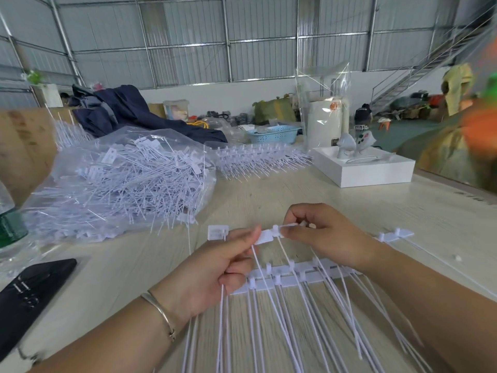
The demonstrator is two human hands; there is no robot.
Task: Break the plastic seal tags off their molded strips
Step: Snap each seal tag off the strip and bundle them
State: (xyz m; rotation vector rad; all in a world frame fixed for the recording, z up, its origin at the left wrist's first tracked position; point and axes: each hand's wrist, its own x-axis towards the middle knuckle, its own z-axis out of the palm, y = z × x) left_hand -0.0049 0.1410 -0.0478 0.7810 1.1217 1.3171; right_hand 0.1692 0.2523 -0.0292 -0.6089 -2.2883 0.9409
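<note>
Both hands hold one white molded strip of seal tags (266,235) just above the table. My left hand (215,267) pinches a flat tag on the strip between thumb and forefinger, with long thin tails hanging down through its fingers. My right hand (320,235) pinches the strip beside it, fingers curled round the runner. The strip's right end (395,235) sticks out past my right wrist. A second strip (290,278) lies flat on the table under my hands, its tails running toward me.
A clear plastic bag (121,181) heaped with loose tags lies at left. More strips (263,160) are stacked behind. A white box (371,170) stands at right, a black phone (29,294) and a green bottle (10,224) at the left edge.
</note>
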